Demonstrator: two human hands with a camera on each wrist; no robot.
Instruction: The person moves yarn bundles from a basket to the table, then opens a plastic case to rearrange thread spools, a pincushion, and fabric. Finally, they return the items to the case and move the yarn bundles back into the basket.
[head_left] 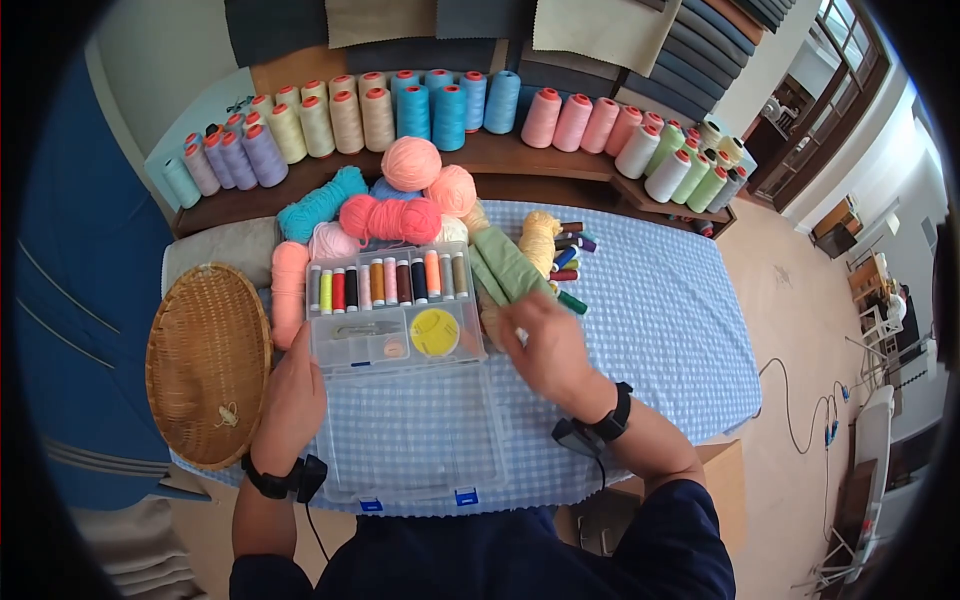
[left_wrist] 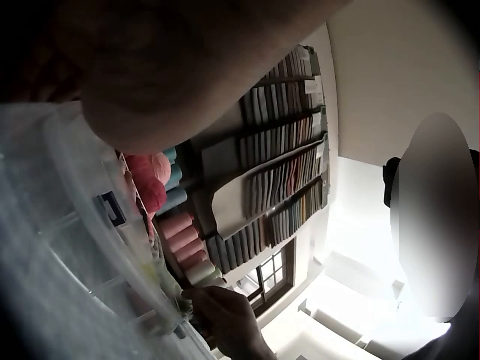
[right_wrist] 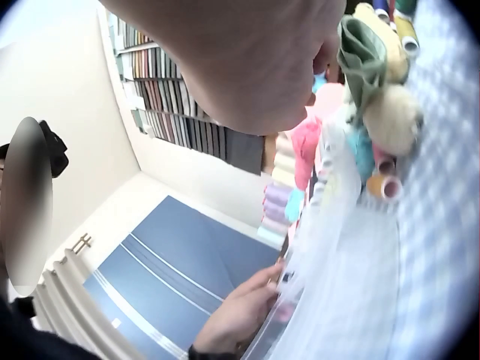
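A wicker basket [head_left: 197, 345] lay at the far left, a small tangle of pale thread [head_left: 229, 414] inside it. Just beside it, my left hand [head_left: 290, 405] gripped the left edge of a clear plastic box [head_left: 331, 350], near a peach skein [head_left: 290, 290]. The box sat open on the table [head_left: 660, 330], its see-through lid [head_left: 410, 440] folded down towards me. A row of thread spools [head_left: 377, 284] filled its back section; a yellow disc [head_left: 435, 332] lay in the front right one. Behind the box I had heaped yarn [head_left: 388, 218]. To its right, my right hand [head_left: 550, 350] was at the lower end of a folded green cloth [head_left: 512, 262], fingers bent and blurred; I cannot tell whether they pinched it. Beyond the cloth were a yellow skein [head_left: 540, 240] and loose spools [head_left: 566, 275].
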